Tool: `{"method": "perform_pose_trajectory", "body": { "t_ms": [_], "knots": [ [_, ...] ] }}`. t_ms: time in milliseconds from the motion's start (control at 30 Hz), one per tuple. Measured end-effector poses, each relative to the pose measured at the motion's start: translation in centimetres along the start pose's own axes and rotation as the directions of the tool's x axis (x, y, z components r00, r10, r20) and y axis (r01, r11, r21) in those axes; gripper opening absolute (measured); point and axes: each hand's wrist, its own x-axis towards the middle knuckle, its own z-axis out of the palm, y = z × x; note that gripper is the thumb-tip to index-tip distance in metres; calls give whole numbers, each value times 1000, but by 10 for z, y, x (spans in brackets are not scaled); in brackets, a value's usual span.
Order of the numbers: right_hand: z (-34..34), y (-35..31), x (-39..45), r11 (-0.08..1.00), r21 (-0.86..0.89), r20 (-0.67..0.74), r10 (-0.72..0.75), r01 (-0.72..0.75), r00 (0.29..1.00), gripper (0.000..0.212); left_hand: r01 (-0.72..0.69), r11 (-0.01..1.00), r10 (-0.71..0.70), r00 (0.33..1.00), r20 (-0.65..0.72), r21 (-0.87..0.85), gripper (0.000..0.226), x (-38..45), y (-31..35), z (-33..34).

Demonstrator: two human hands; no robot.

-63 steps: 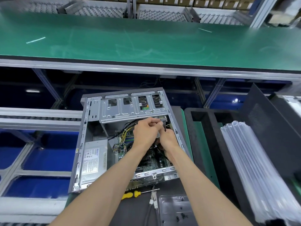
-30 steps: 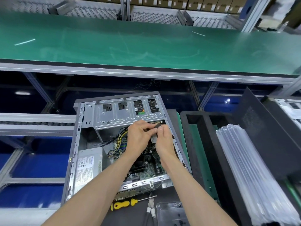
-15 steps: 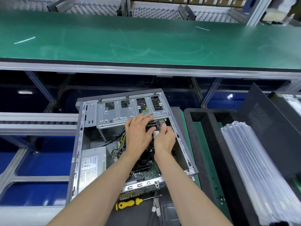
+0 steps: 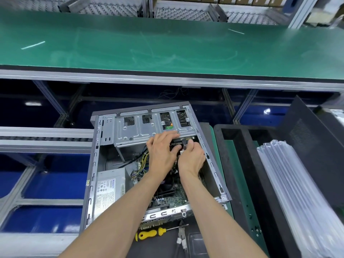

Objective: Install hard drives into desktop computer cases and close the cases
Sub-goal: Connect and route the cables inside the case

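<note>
Reaching into the open grey metal computer case [image 4: 104,164] lying on the counter, the left hand [image 4: 162,153] spreads flat against the silver drive cage [image 4: 137,131]; the right hand [image 4: 191,157] apparently pinches a black cable connector [image 4: 184,143] just below it.

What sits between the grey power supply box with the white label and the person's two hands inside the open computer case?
In the head view, a bundle of yellow and black wires lies between the grey power supply box and the hands.
</note>
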Motion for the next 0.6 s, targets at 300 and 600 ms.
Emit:
{"method": "perform_pose_trajectory", "body": {
  "t_ms": [300,600],
  "knots": [
    [3,-1,-2,998,58,-43,-22,25,999,39,30,999,-30,999,21,20,32,4,3,-2],
    [2,4,2,975,211,63,55,-67,996,40,16,1000,-17,999,44,19,38,3,2,-2]
  ]
}}
